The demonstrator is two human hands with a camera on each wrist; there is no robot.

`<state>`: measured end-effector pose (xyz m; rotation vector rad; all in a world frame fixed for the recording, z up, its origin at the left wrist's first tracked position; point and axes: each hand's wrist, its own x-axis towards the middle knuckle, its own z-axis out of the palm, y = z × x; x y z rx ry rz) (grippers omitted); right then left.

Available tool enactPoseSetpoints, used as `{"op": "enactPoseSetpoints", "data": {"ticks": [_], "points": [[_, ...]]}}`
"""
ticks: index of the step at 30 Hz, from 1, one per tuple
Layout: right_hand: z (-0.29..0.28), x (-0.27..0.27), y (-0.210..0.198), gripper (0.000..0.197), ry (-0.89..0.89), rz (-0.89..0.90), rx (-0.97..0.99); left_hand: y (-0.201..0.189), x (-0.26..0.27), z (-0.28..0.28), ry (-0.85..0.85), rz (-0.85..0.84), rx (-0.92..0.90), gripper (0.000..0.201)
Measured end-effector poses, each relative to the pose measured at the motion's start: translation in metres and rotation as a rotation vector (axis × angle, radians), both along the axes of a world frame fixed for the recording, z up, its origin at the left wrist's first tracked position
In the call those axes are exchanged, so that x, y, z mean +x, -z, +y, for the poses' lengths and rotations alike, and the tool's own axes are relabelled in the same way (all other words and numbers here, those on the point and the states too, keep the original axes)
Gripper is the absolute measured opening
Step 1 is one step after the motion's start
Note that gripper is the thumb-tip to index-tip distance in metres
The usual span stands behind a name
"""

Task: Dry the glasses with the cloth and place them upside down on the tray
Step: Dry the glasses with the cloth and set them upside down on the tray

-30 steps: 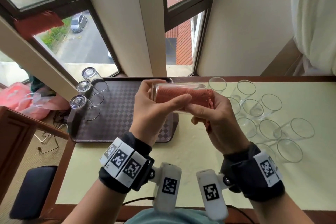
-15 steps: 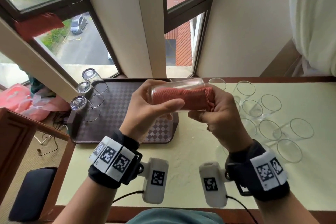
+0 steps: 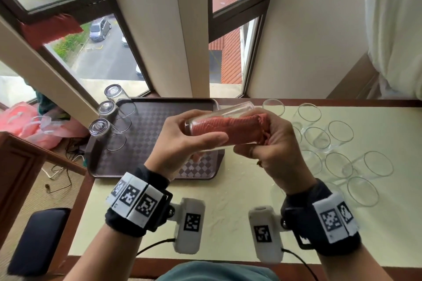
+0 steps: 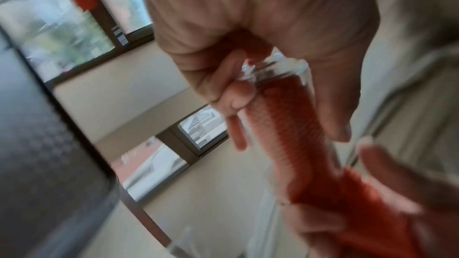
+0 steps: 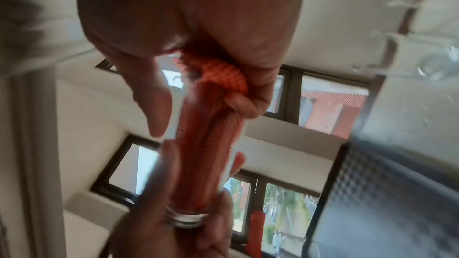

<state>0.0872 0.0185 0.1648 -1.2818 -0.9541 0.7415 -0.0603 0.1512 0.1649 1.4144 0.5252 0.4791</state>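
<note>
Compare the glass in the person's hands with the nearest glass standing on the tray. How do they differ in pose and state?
The held glass lies sideways in the air; the nearest tray glass stands upside down on the tray. The held glass is stuffed with the red cloth; the tray glass is empty. The left hand grips the held glass; nothing touches the tray glass. Both are clear, straight tumblers.
</note>
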Motion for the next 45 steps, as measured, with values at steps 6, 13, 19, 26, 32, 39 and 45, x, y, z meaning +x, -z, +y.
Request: {"op": "enactPoseSetpoints", "data": {"ticks": [6,13,19,26,32,39,45], "points": [[-0.004,0.007,-0.004,0.044,-0.068,0.234,-0.029,0.005,0.002,-0.007,-0.006,-0.008,0.390,0.071],[0.000,0.003,-0.004,0.055,0.012,0.094,0.051,0.002,0.004,-0.014,0.043,-0.096,-0.169,0.072],[-0.005,0.010,-0.005,0.042,-0.128,0.298,-0.144,0.015,-0.003,-0.005,0.001,0.015,0.616,0.072],[-0.002,0.001,0.002,0.052,0.042,0.210,-0.043,0.018,0.003,-0.019,-0.048,0.025,-0.096,0.059],[0.004,-0.001,0.001,0.038,-0.050,0.245,-0.118,0.009,-0.007,-0.003,-0.087,0.095,0.656,0.069],[0.004,-0.004,0.001,0.055,0.078,0.298,-0.016,0.006,-0.005,-0.005,-0.067,0.054,0.474,0.079],[0.004,-0.020,0.009,0.046,0.126,0.003,0.003,0.002,-0.016,0.006,-0.090,-0.003,0.458,0.072]]}}
